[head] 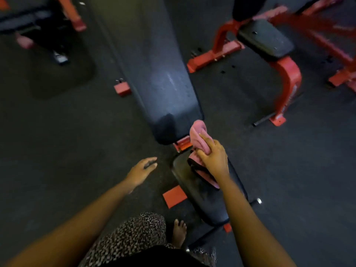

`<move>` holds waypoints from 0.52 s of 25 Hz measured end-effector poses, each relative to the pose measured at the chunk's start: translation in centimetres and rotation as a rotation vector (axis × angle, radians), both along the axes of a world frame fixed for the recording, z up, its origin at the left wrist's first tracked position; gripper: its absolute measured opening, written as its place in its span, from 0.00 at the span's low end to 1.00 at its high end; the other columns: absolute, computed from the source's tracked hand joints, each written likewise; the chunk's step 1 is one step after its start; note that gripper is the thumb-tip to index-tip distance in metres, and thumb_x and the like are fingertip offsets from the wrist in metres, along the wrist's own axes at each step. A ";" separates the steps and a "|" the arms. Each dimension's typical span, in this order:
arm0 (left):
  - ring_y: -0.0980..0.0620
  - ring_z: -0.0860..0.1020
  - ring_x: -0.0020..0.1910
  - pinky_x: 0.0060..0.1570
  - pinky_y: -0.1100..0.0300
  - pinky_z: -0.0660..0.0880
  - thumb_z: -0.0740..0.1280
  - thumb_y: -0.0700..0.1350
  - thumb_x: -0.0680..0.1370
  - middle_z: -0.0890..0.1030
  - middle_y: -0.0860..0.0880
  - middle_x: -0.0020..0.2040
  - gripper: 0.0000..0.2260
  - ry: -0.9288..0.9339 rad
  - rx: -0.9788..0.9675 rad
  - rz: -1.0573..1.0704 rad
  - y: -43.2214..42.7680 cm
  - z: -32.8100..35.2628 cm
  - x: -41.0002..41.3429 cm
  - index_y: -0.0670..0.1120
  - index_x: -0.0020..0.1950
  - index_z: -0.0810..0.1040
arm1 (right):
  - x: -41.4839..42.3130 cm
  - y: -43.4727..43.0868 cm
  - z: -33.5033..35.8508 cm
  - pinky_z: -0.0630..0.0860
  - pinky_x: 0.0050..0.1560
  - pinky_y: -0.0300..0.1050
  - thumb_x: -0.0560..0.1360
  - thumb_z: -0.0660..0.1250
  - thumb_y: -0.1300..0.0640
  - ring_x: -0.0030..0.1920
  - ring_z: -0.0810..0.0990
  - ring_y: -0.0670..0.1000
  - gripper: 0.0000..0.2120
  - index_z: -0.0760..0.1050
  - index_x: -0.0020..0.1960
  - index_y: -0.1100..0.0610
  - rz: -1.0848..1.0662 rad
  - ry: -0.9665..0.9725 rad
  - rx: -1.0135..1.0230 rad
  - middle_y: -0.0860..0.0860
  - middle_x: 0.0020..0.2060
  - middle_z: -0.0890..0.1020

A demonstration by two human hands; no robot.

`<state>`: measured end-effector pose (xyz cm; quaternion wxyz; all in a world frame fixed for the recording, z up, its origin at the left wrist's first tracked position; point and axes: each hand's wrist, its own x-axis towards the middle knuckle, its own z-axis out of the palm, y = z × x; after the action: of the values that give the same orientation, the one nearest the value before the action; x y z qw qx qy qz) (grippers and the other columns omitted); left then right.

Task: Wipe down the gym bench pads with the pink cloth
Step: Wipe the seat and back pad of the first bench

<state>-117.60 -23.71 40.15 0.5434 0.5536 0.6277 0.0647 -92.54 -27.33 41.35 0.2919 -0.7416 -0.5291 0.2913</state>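
The right hand grips the pink cloth over the near seat pad; the long back pad stretches far-left. The left hand hangs released.

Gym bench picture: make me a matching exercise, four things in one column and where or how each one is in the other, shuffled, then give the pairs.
Things:
1. pink cloth
2. left hand
3. long back pad
4. seat pad

States:
A. open and empty, above the floor
B. stretches away up the frame, beyond the red hinge
C. gripped in the right hand
D. closest to the person, under the right hand

Pairs: 1-C, 2-A, 3-B, 4-D
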 end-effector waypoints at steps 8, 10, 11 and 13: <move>0.46 0.70 0.66 0.62 0.58 0.65 0.59 0.46 0.80 0.73 0.44 0.67 0.15 0.090 -0.030 0.412 4.2 -0.2 -20.1 0.44 0.65 0.73 | -13.1 11.2 3.1 0.73 0.56 0.49 0.74 0.67 0.55 0.54 0.78 0.54 0.26 0.66 0.70 0.42 0.379 -0.019 0.033 0.54 0.54 0.79; 0.46 0.70 0.66 0.65 0.53 0.65 0.58 0.48 0.81 0.72 0.45 0.67 0.16 0.017 -0.034 0.508 7.5 0.4 -23.3 0.47 0.67 0.71 | -16.8 15.2 4.1 0.72 0.61 0.46 0.74 0.67 0.56 0.59 0.75 0.50 0.27 0.66 0.70 0.40 0.399 0.058 0.020 0.49 0.60 0.77; 0.46 0.70 0.66 0.66 0.53 0.65 0.58 0.49 0.80 0.72 0.46 0.67 0.16 -0.011 -0.022 0.545 9.4 0.8 -24.4 0.48 0.67 0.71 | -18.4 17.0 4.6 0.71 0.61 0.44 0.74 0.68 0.56 0.60 0.74 0.48 0.27 0.66 0.69 0.40 0.390 0.079 0.032 0.47 0.61 0.75; 0.47 0.71 0.66 0.67 0.52 0.65 0.59 0.49 0.80 0.73 0.46 0.67 0.16 -0.064 0.039 0.576 15.0 2.0 -26.9 0.49 0.67 0.71 | -22.0 21.6 5.9 0.70 0.54 0.40 0.74 0.68 0.56 0.57 0.76 0.49 0.24 0.69 0.68 0.45 0.311 0.045 0.109 0.49 0.57 0.77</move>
<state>-144.45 -8.74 42.12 0.5115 0.3604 0.7403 0.2457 -114.51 -5.76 47.26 0.2951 -0.6270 -0.6458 0.3204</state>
